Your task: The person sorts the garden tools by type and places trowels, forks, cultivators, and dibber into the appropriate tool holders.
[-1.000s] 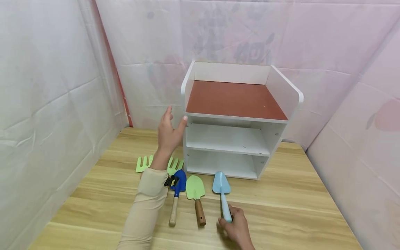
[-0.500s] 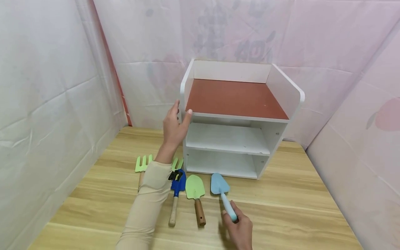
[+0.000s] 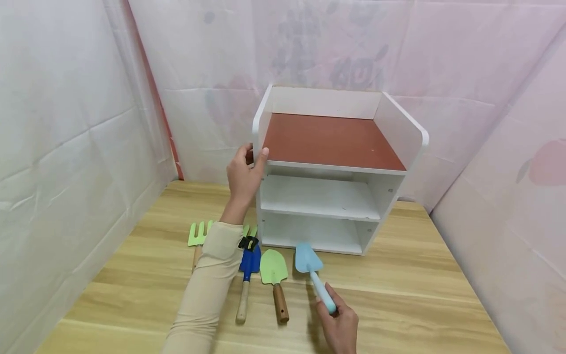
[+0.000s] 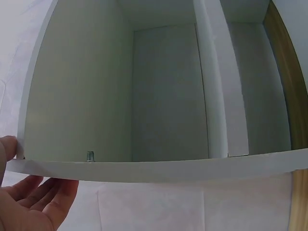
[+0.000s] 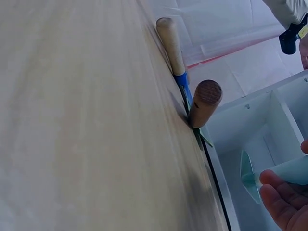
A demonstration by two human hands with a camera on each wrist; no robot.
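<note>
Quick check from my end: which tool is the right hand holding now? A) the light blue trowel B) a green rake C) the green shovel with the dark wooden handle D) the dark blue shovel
A: the right hand grips the handle of the light blue trowel, while the other tools lie untouched on the table.

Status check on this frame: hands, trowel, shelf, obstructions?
Left hand grips shelf unit side panel. Right hand holds light blue trowel, blade raised before bottom shelf. Nothing blocking.

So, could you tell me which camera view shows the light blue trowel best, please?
The head view: the whole light blue trowel shows there, blade towards the white shelf unit, handle held in the right hand. The right wrist view catches only part of its blade and handle beside the fingers. The left wrist view shows none of it.
</note>
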